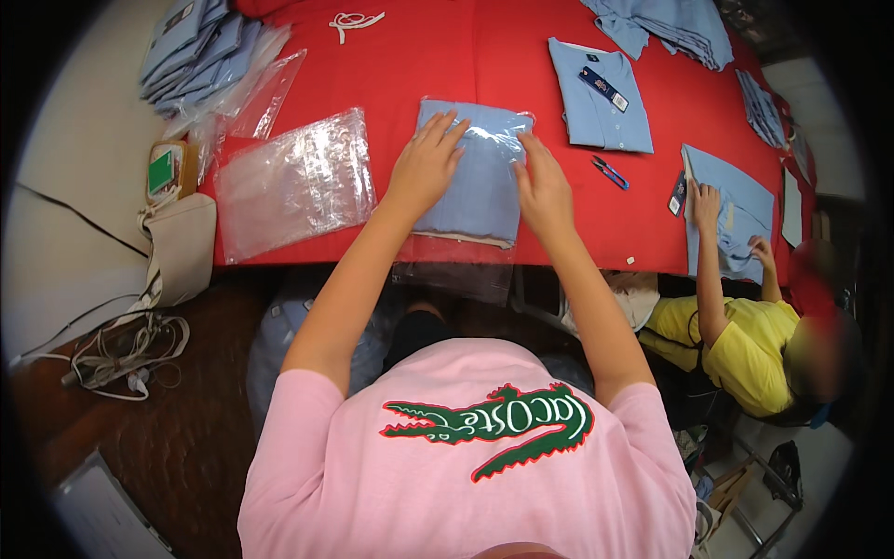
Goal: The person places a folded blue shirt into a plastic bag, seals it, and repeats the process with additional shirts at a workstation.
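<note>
Folded light-blue garment (470, 191), flat, rectangular, in clear glossy plastic sleeve (456, 253)

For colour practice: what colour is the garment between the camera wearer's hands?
The garment is light blue; see head view.

Garment workshop, folded shirts (603, 116), clear plastic bags (296, 186)

The bag (480, 163) is glossy plastic — apparently smooth.
</note>
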Motion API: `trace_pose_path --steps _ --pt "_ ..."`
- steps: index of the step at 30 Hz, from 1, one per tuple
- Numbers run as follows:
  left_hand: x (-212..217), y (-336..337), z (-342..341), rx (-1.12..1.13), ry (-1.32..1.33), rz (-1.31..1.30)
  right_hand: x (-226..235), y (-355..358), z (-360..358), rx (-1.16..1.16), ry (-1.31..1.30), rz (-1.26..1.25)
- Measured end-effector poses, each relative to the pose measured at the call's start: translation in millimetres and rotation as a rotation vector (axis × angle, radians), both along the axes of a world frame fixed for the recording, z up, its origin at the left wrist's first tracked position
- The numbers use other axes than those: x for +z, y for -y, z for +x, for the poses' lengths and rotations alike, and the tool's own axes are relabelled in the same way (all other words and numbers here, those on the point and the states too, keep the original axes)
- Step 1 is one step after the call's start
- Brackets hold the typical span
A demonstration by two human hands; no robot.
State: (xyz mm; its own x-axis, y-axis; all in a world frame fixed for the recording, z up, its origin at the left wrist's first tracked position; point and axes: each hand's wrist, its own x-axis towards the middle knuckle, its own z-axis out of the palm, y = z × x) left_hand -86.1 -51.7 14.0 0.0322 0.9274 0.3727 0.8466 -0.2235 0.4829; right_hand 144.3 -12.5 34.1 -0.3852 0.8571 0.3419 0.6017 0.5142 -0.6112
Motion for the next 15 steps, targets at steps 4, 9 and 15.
trace_pose_path --steps 4,9,15 --pt "-45.5 -45.3 10.3 -0.122 -0.226 -0.092 -64.5 -31.9 -45.5 -0.065 0.186 0.052" --pt "-68.2 -42.3 -1.7 -0.167 -0.248 -0.115 -89.5 -24.0 -55.4 -0.067 0.222 0.065" --pt "-75.2 -108.3 -11.7 -0.087 -0.291 -0.048 -83.5 -94.0 -65.1 -0.020 0.180 0.111"
